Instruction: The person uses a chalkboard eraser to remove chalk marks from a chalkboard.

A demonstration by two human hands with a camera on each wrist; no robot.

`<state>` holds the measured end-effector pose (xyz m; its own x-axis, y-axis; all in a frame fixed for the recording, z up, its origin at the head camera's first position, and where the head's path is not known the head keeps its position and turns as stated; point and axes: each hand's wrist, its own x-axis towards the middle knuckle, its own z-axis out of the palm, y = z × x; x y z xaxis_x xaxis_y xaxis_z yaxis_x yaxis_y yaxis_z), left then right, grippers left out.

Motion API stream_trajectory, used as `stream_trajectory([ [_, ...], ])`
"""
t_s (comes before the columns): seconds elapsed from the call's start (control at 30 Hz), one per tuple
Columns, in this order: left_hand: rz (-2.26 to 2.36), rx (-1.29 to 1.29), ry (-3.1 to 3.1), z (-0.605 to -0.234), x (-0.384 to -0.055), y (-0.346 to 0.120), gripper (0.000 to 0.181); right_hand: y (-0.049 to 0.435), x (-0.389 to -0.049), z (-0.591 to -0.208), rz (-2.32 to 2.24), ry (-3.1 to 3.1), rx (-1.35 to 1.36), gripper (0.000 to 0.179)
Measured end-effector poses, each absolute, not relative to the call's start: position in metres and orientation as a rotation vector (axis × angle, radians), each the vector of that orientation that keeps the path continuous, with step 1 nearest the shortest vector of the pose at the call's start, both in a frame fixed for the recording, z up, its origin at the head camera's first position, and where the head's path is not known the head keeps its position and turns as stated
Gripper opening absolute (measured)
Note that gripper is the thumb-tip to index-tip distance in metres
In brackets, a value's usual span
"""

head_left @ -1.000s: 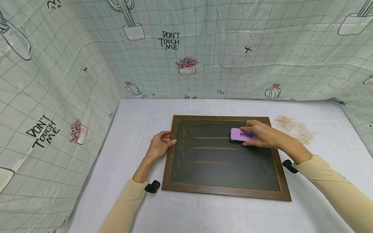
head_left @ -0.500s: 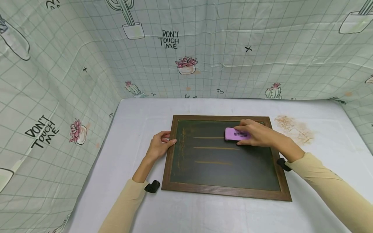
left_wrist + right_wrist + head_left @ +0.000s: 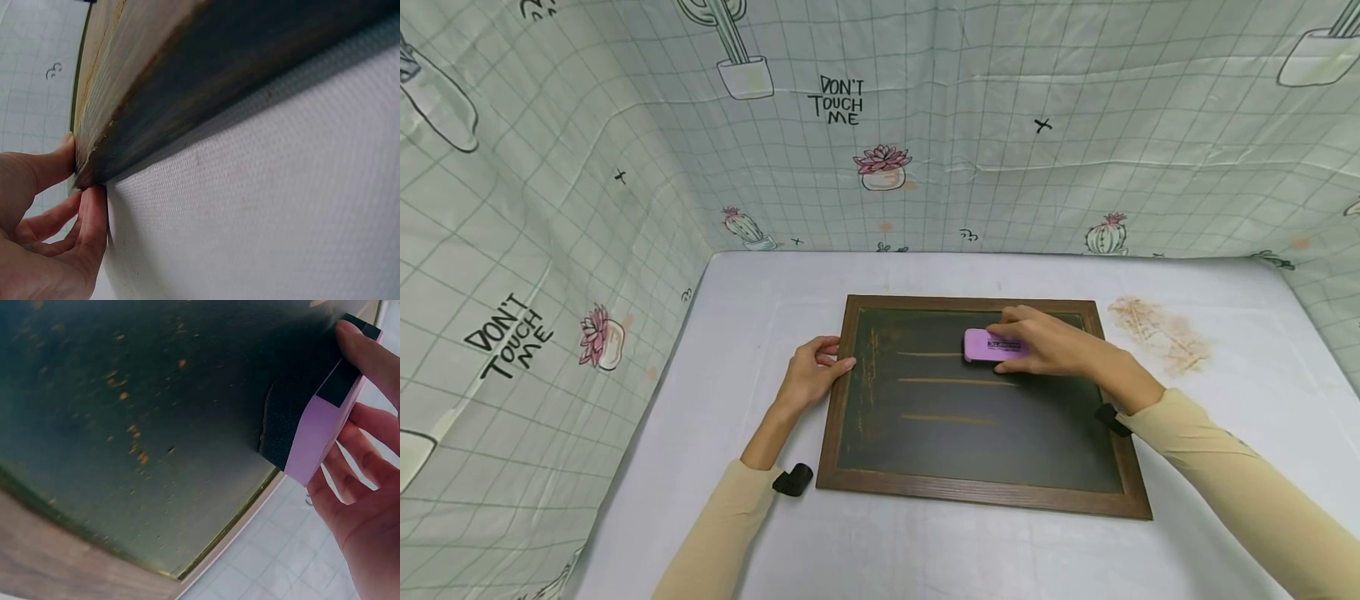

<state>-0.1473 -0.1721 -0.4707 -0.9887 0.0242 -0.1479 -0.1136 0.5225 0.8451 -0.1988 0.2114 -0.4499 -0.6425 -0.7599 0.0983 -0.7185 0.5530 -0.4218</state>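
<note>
Right grip (image 3: 1051,343): clamped on purple eraser (image 3: 982,345) | eraser: on blackboard (image 3: 1037,450), at top chalk line (image 3: 927,354)'s visible right end | left grip (image 3: 811,375): pinching frame (image 3: 835,417)'s left side | risk: slack pinch could let board skid; light pressure could smear chalk

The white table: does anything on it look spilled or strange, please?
Yes: a brownish smear marks the table, right of the framed board, near its far right corner. It looks odd because the surface around it is white; what made it, I cannot tell.
</note>
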Motion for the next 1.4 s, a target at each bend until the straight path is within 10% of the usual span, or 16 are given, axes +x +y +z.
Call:
stream_trajectory([
  [1.4, 1.483, -0.096, 2.608, -0.473, -0.149, -0.173, 0.05, 0.144, -0.209, -0.454, -0.659, 2.622, -1.417, 0.054],
])
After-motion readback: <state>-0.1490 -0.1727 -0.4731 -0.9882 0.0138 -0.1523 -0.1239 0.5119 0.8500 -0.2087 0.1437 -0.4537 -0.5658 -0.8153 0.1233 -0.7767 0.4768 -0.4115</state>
